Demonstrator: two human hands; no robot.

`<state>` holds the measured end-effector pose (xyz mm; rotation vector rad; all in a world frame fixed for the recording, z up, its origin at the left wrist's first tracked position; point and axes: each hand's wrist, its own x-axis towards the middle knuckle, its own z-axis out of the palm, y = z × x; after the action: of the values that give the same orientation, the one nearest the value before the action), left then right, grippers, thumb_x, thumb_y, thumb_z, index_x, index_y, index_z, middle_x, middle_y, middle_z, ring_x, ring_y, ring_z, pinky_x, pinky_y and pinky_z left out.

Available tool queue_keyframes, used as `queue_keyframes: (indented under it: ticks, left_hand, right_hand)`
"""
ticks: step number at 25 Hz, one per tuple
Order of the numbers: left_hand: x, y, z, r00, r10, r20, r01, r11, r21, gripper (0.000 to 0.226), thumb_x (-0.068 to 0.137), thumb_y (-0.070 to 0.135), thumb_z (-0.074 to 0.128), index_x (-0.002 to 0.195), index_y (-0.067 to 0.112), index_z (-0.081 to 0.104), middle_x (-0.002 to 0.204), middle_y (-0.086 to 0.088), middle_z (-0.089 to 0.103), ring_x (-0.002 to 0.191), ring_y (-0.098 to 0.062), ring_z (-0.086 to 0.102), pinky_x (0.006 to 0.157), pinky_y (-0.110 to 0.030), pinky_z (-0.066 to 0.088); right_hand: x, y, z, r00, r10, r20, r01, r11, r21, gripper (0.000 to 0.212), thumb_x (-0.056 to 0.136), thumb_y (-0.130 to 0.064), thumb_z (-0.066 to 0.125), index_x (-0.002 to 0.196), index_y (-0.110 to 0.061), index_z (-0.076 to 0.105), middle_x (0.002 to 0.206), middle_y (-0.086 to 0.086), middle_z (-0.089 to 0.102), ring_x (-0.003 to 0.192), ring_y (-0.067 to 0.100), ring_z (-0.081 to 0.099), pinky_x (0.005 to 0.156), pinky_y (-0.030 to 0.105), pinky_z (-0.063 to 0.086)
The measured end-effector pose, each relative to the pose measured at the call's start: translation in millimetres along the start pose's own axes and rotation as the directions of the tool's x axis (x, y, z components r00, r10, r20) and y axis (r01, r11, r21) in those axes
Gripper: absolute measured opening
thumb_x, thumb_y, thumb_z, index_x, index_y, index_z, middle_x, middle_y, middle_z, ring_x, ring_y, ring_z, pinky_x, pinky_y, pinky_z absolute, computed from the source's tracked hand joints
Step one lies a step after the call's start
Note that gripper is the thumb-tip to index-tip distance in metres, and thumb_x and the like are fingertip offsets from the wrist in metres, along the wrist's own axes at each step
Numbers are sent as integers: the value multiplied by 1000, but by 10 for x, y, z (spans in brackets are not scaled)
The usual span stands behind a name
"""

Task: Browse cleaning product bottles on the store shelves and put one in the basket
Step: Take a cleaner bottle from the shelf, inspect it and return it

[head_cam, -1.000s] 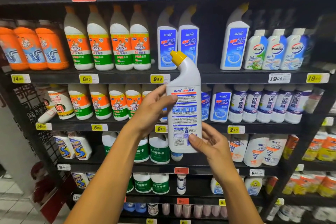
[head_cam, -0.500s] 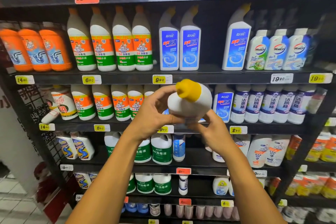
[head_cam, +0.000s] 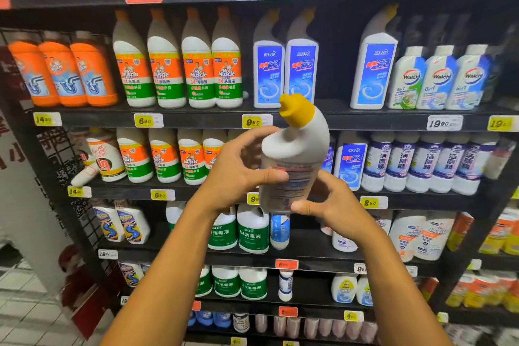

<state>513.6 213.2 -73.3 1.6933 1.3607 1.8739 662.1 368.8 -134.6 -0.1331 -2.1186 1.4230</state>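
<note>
A white toilet-cleaner bottle (head_cam: 297, 154) with a bent neck and yellow cap is held in front of the second shelf, its back label facing me and the cap leaning up and left. My left hand (head_cam: 241, 168) grips its left side, thumb across the label. My right hand (head_cam: 331, 202) holds the lower right part, thumb under the base. No basket is in view.
Black store shelves (head_cam: 196, 118) carry rows of bottles: orange drain cleaners (head_cam: 64, 73), Mr Muscle bottles (head_cam: 179, 70), blue-labelled toilet cleaners (head_cam: 283, 70), Walch bottles (head_cam: 438, 78). Green-labelled disinfectant jugs (head_cam: 252, 230) stand lower down. A white pillar (head_cam: 25, 199) is at left.
The bottle, upright with its label facing me a second ago, tipped cap-first toward me and has now swung back up to a slanted pose. Both hands kept hold of it.
</note>
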Motion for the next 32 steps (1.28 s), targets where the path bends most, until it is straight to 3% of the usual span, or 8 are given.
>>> queue_keyframes:
  ticks: [4, 8, 13, 16, 19, 24, 29, 32]
  left_hand:
    - [50, -30, -33, 996, -76, -50, 70, 991, -117, 54, 66, 19, 82, 117, 24, 64, 109, -4, 74, 101, -24, 71, 80, -32, 57]
    - [66, -36, -28, 993, -113, -47, 104, 983, -152, 48, 71, 20, 79, 116, 21, 65, 108, -5, 75, 99, -24, 72, 77, -30, 58]
    - [103, -36, -7, 969, -221, -109, 204, 968, -149, 22, 77, 21, 77, 98, 26, 75, 99, -6, 77, 88, -21, 74, 68, -26, 57]
    - [160, -25, 14, 932, -326, -156, 301, 939, -164, 12, 77, 35, 74, 87, 27, 77, 89, -2, 77, 76, -15, 72, 61, -24, 55]
    - [239, -67, 36, 851, -481, -211, 429, 868, -250, 23, 78, 40, 76, 85, 18, 77, 93, -8, 77, 82, -21, 73, 76, -36, 58]
    - [321, -104, 121, 738, -652, -172, 558, 734, -389, 52, 76, 41, 76, 114, 5, 70, 113, -19, 72, 108, -35, 68, 99, -51, 51]
    - [363, -112, 145, 725, -675, -139, 575, 704, -417, 56, 81, 41, 74, 123, 4, 66, 118, -20, 70, 112, -35, 66, 103, -52, 48]
    - [367, -112, 158, 757, -637, -143, 548, 739, -391, 49, 79, 40, 75, 113, 5, 70, 111, -18, 73, 104, -33, 70, 99, -52, 51]
  right_hand:
    - [-80, -43, -10, 995, 51, 90, -68, 978, 197, 55, 72, -2, 80, 122, -13, 61, 119, 4, 73, 110, 21, 69, 87, 27, 56]
    - [-113, -131, -18, 986, 71, 153, -103, 971, 214, 53, 76, 2, 77, 123, -15, 58, 118, 1, 73, 109, 20, 70, 85, 26, 57]
    - [-153, -236, 50, 978, 113, 173, -166, 928, 332, 56, 75, -3, 71, 128, -14, 57, 119, 8, 72, 111, 27, 69, 88, 35, 58]
    - [-155, -337, 113, 974, 167, 154, -218, 874, 433, 50, 77, -11, 68, 126, -10, 61, 120, 14, 71, 111, 32, 68, 93, 44, 56]
    - [-143, -476, 136, 965, 234, 116, -260, 827, 498, 35, 79, -24, 69, 110, -10, 74, 117, 15, 73, 106, 28, 70, 89, 40, 57]
    - [-105, -676, 163, 943, 320, 92, -312, 752, 581, 36, 75, -42, 73, 101, -19, 80, 112, 11, 75, 87, 19, 74, 60, 29, 58]
    - [-88, -693, 148, 938, 344, 47, -304, 747, 591, 40, 70, -47, 73, 99, -20, 81, 111, 12, 75, 86, 20, 74, 63, 32, 60]
    - [-106, -656, 105, 944, 327, 49, -292, 753, 590, 37, 75, -38, 77, 104, -14, 79, 113, 14, 74, 99, 25, 73, 72, 37, 61]
